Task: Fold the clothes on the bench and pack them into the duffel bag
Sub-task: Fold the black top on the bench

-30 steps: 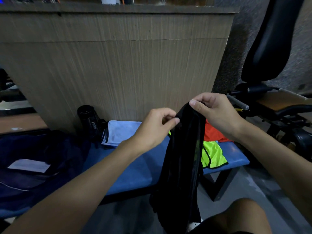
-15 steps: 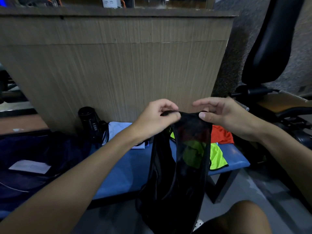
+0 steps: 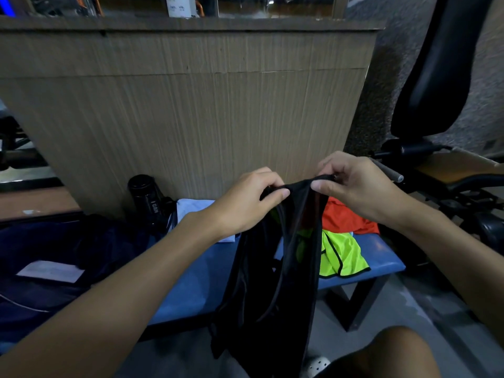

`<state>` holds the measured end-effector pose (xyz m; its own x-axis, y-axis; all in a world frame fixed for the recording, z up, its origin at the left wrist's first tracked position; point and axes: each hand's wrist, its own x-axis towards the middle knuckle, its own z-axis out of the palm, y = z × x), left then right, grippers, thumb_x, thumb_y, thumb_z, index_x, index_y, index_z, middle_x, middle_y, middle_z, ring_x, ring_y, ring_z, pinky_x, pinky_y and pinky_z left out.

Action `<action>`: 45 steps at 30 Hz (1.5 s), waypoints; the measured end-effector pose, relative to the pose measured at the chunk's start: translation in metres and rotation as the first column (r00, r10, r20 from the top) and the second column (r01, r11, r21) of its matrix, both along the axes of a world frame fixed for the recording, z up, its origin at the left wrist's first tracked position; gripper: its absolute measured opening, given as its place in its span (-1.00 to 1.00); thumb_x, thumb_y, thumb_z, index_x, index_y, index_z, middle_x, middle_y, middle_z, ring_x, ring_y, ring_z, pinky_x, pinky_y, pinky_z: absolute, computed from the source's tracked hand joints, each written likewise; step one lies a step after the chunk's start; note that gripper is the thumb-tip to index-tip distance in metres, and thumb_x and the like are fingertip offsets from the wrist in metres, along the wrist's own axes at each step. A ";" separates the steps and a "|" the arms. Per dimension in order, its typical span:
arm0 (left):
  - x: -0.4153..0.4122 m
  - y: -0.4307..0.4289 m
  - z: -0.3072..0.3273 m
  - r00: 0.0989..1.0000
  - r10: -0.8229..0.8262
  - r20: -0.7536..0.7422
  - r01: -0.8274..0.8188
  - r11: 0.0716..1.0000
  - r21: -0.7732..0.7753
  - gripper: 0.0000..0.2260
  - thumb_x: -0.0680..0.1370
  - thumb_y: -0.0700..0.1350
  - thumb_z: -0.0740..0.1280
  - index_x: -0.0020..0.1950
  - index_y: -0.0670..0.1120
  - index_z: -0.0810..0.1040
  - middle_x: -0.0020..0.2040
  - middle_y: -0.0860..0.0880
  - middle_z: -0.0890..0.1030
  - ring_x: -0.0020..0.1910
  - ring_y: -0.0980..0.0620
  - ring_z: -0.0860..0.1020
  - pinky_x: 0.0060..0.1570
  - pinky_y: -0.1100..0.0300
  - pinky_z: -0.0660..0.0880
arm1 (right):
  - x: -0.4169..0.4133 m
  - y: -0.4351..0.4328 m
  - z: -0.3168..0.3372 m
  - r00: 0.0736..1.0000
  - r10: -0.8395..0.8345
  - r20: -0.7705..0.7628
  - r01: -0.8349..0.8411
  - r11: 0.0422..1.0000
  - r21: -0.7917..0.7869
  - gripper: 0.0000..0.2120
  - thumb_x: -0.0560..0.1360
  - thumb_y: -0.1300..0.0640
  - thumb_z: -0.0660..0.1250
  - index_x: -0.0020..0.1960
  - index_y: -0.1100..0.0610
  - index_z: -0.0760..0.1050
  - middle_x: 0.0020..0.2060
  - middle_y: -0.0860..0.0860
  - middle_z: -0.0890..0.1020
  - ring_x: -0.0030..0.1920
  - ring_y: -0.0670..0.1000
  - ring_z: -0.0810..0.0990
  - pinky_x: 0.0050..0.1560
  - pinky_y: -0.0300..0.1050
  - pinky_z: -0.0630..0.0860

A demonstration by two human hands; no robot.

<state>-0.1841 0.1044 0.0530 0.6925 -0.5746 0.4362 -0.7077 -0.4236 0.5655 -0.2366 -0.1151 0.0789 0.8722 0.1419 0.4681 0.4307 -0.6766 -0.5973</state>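
A sheer black garment (image 3: 272, 290) hangs in front of the blue bench (image 3: 196, 285), held up by its top edge. My left hand (image 3: 245, 203) pinches the edge's left end and my right hand (image 3: 354, 186) pinches the right end, a short span apart. Behind the garment on the bench lie a neon yellow garment with black trim (image 3: 342, 255), an orange garment (image 3: 346, 216) and a light blue cloth (image 3: 193, 208). The dark navy duffel bag (image 3: 54, 249) sits open at the left with a white paper (image 3: 50, 271) on it.
A black bottle (image 3: 146, 196) stands on the bench against the wooden panel wall (image 3: 191, 105). A black padded gym machine (image 3: 436, 77) stands at the right. My knee (image 3: 395, 353) and a white shoe (image 3: 316, 365) show at the bottom.
My hands have drawn apart along the black garment's top edge, spreading it from a narrow bunch into a wider hanging panel. The view has shifted slightly.
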 end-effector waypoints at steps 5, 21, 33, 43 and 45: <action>-0.010 -0.006 -0.001 0.991 -0.073 -0.115 0.060 0.991 -0.117 -0.79 0.64 -0.09 0.27 -0.14 -0.16 0.52 -0.27 -0.06 0.50 -0.29 0.19 0.41 -0.25 0.16 0.36 | 0.001 0.011 0.003 0.999 0.027 0.017 -0.028 0.995 0.092 -0.78 0.52 0.16 0.40 -0.26 0.08 0.44 -0.37 0.01 0.56 -0.36 -0.12 0.49 -0.29 -0.17 0.43; -0.011 -0.009 0.006 0.983 -0.047 -0.176 0.033 0.996 -0.082 -0.87 0.64 -0.18 0.29 -0.08 -0.13 0.59 -0.32 -0.02 0.57 -0.33 0.13 0.45 -0.26 0.12 0.43 | -0.011 -0.007 0.006 0.999 -0.020 -0.028 0.022 0.997 0.075 -0.89 0.51 0.19 0.40 -0.15 0.17 0.49 -0.29 0.10 0.63 -0.29 -0.12 0.57 -0.24 -0.13 0.50; -0.018 -0.020 0.001 0.946 -0.124 -0.298 0.029 0.952 -0.304 -0.96 0.58 -0.28 0.38 -0.04 -0.21 0.62 -0.18 -0.14 0.66 -0.19 0.10 0.60 -0.08 0.16 0.58 | -0.014 0.003 0.008 0.999 -0.003 0.038 0.009 0.987 -0.163 -0.94 0.56 0.22 0.33 -0.07 0.09 0.53 -0.22 -0.09 0.61 -0.14 -0.16 0.58 -0.11 -0.18 0.49; -0.016 -0.022 -0.006 0.934 -0.158 -0.322 0.032 0.931 -0.365 -0.89 0.58 -0.23 0.38 -0.08 -0.27 0.54 -0.22 -0.17 0.57 -0.20 -0.02 0.50 -0.11 0.03 0.45 | -0.014 0.012 0.011 0.998 0.033 0.052 -0.021 0.974 -0.225 -0.98 0.56 0.14 0.33 -0.05 0.05 0.52 -0.23 -0.09 0.60 -0.17 -0.14 0.56 -0.17 -0.35 0.41; -0.018 -0.025 -0.011 0.921 -0.171 -0.351 0.026 0.925 -0.380 -0.96 0.58 -0.27 0.38 -0.04 -0.18 0.54 -0.21 -0.16 0.58 -0.19 -0.03 0.51 -0.08 0.01 0.47 | -0.011 0.012 0.011 0.995 -0.019 0.094 0.044 0.960 -0.276 -0.92 0.58 0.20 0.28 -0.09 0.10 0.47 -0.26 -0.08 0.54 -0.20 -0.06 0.53 -0.22 -0.36 0.37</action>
